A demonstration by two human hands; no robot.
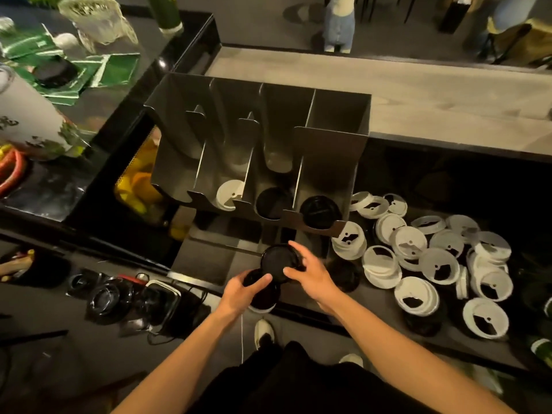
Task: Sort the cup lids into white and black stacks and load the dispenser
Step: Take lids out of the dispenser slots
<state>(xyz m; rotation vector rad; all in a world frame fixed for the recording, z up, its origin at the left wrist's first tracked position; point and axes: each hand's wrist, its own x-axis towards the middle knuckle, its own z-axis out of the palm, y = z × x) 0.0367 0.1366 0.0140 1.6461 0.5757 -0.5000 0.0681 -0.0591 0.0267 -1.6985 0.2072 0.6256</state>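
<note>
My left hand grips a stack of black lids in front of the dispenser. My right hand pinches a single black lid, held tilted just above that stack. The grey metal dispenser has several slots. Its left slot looks empty, one slot holds white lids, and two slots to the right hold black lids. Several loose white lids lie in a heap on the dark counter to the right.
A black lid lies on the counter beside my right hand. Glass dishes and cables sit on a lower shelf at the left. Green packets and a glass jar stand at the back left. A wooden counter runs behind.
</note>
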